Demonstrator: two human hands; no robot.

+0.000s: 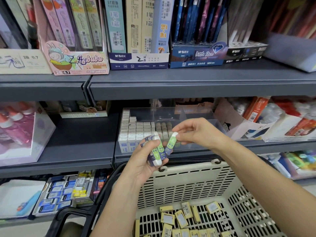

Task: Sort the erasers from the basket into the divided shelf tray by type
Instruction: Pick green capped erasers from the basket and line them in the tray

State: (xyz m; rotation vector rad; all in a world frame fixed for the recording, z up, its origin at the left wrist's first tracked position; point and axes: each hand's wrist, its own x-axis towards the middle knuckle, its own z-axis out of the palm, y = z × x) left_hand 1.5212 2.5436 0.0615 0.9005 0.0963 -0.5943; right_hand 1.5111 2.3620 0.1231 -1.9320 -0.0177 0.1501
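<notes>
My left hand (143, 161) grips a bunch of green-sleeved white erasers (156, 152) above the basket's far rim. My right hand (195, 132) pinches the white end of one more green-sleeved eraser (171, 142), held just right of the bunch. Behind both hands stands the clear divided shelf tray (172, 113); its left compartments hold rows of white and grey erasers (136, 130), while the right ones look bare. Below, the cream plastic basket (188, 182) holds several yellow-wrapped erasers (186, 218) on its slotted floor.
The grey shelf edge (188, 86) above carries boxes of pencils and leads. Left of the tray sits a pink box of bottles (18, 132); to the right are cardboard boxes of glue and correction items (266, 120). The basket's black handle (68, 218) lies at lower left.
</notes>
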